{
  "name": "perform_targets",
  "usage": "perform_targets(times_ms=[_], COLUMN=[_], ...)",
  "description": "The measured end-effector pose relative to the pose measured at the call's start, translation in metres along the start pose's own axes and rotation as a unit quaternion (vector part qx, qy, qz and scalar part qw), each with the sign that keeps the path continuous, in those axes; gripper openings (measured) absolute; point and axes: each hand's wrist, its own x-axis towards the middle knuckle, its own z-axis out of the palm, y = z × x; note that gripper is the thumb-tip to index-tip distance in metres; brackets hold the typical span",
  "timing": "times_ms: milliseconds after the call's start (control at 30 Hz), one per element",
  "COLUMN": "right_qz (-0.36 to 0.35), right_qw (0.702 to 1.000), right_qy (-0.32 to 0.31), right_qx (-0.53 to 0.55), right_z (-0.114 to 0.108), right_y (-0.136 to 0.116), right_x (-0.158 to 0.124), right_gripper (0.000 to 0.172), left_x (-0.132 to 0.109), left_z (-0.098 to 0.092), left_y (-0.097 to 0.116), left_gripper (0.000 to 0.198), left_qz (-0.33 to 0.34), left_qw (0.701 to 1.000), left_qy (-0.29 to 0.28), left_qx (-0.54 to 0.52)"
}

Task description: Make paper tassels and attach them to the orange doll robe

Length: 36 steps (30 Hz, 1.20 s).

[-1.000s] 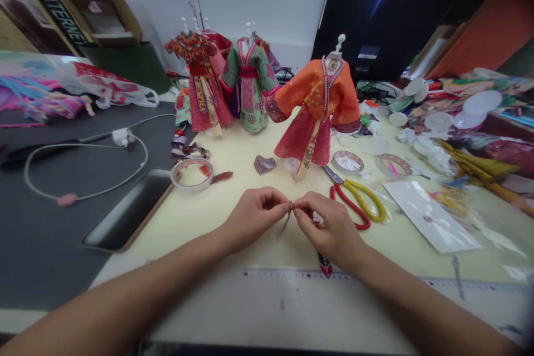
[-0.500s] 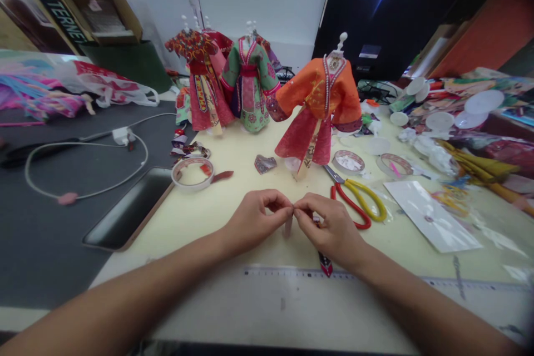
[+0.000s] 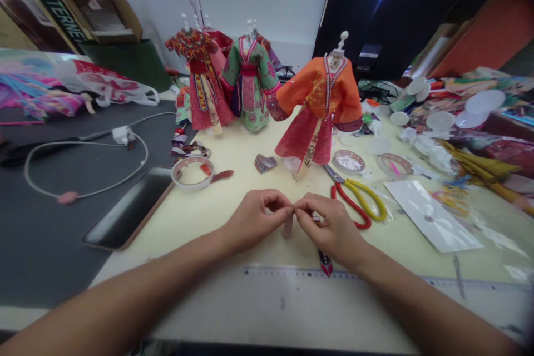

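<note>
- Doll (image 3: 319, 105): stands just beyond the hands; a careless forward reach could topple it.
- Scissors (image 3: 354, 194): lie open-handled beside the right hand (image 3: 327, 225); an outward knock could push the blades into the doll's hem.
- Dark strip (image 3: 324, 263): hangs under that hand; whether its curled fingers hold it I cannot tell, and if loose, it could fall.
- Pale strip (image 3: 287, 226): above the counter (image 3: 217, 206), seemingly in a narrow pinch of right and left hand (image 3: 258, 212); uneven pulling could make it slip.

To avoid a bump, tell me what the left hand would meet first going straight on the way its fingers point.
Most likely the right hand, its fingertips right beside the left hand's; whether they touch is unclear.
</note>
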Motion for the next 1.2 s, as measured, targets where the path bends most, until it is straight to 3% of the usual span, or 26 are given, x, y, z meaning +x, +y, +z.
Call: perform_targets(times_ms=[600,833,1067,1200], right_qz=[0.105,0.112,0.109,0.12], right_qw=[0.985,0.98,0.983,0.983], right_qy=[-0.051,-0.061,-0.05,-0.026], right_qx=[0.128,0.153,0.138,0.135], right_z=[-0.0062,-0.0062,-0.0056,-0.0062], right_y=[-0.0012,-0.0001,-0.0018,-0.0019], right_x=[0.0035,0.004,0.0045,0.0044], right_gripper=[0.016,0.02,0.018,0.014], left_x=[0.001,0.0004,0.0,0.0005], left_z=[-0.0025,-0.002,-0.0013,-0.0031], left_y=[0.0006,-0.0001,-0.0008,0.001], left_gripper=[0.014,0.015,0.013,0.011], left_qz=[-0.075,-0.059,-0.046,-0.068], left_qw=[0.99,0.991,0.99,0.976], left_qy=[-0.036,-0.038,-0.031,-0.036], left_qx=[-0.114,-0.113,-0.133,-0.202])
